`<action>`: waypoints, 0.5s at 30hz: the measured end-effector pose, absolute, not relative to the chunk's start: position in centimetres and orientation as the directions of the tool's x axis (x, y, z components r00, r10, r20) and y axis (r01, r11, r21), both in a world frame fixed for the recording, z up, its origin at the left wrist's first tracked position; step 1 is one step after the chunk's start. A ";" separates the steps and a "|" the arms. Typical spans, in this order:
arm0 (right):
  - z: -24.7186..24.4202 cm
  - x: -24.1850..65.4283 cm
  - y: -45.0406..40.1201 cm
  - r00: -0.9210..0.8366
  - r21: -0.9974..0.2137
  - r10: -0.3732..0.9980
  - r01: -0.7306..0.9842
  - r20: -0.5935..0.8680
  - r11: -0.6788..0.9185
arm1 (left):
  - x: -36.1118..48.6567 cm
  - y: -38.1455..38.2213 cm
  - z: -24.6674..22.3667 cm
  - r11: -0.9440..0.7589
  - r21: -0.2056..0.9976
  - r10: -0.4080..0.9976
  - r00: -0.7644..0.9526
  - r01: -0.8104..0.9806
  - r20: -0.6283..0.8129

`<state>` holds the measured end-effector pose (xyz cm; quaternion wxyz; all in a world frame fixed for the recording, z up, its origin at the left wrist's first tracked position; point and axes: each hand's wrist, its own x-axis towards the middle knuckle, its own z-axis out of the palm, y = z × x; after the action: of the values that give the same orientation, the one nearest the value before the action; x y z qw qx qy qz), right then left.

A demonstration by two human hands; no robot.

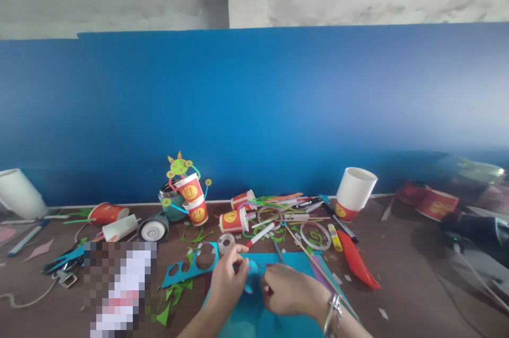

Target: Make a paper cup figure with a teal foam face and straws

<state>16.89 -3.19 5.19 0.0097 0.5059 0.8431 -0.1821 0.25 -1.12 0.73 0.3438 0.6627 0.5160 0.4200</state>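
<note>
My left hand (229,277) is closed in a pinch at the edge of a small light-blue paper piece (251,278). My right hand (290,289) is closed beside it, fingers curled in; what they grip, if anything, is hidden. A bracelet (332,315) circles the right wrist. Both hands are over blue paper sheets (246,322). Just beyond the right hand lies a thin grey object (277,251), its kind unclear. A white marker with a red tip (261,234) and a roll of clear tape (226,243) lie past the left hand.
Blue paper with cut-out holes (191,270) and green scraps (175,295) lie left. Stacked red cups (191,188) carry a green paper face (178,166). White cups (357,189), a glue stick (334,237) and a red pouch-like item (356,261) stand or lie right. A blue panel (254,115) rises behind.
</note>
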 end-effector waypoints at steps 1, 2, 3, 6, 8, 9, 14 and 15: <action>5.2 16.9 -3.1 -0.471 -0.315 0.862 0.860 -0.189 0.401 | 0.3 -1.2 0.7 -0.229 0.883 0.973 0.123 0.411 0.195; 5.3 16.9 -2.9 -0.444 -0.336 0.878 0.866 -0.178 0.370 | 0.3 -1.2 0.7 -0.232 0.882 0.972 0.121 0.410 0.200; 5.3 17.0 -2.7 -0.406 -0.358 0.897 0.875 -0.172 0.327 | 0.3 -1.1 0.7 -0.239 0.889 0.971 0.112 0.391 0.211; 5.4 17.2 -1.6 -0.243 -0.466 0.961 0.871 -0.134 0.155 | 0.4 -0.8 0.5 -0.246 0.937 0.969 0.068 0.250 0.236; 5.3 17.4 -0.8 -0.178 -0.594 0.981 0.798 -0.081 0.096 | 0.5 -0.6 0.3 -0.239 0.958 0.971 0.044 0.155 0.235; 5.2 17.4 -0.5 -0.177 -0.660 0.983 0.745 -0.055 0.097 | 0.6 -0.6 0.3 -0.235 0.964 0.972 0.035 0.124 0.232; 4.3 17.3 0.2 -0.244 -0.807 0.970 0.569 0.020 0.159 | 0.9 -1.1 0.7 -0.227 0.964 0.974 0.046 0.137 0.223; 4.2 17.3 0.3 -0.240 -0.809 0.970 0.562 0.039 0.172 | 0.8 -1.1 0.9 -0.240 0.954 0.971 0.061 0.180 0.233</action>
<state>17.31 0.26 4.21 -0.2940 0.5419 0.7067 -0.3471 0.81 -1.14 0.89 0.3971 0.6105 0.4713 0.4974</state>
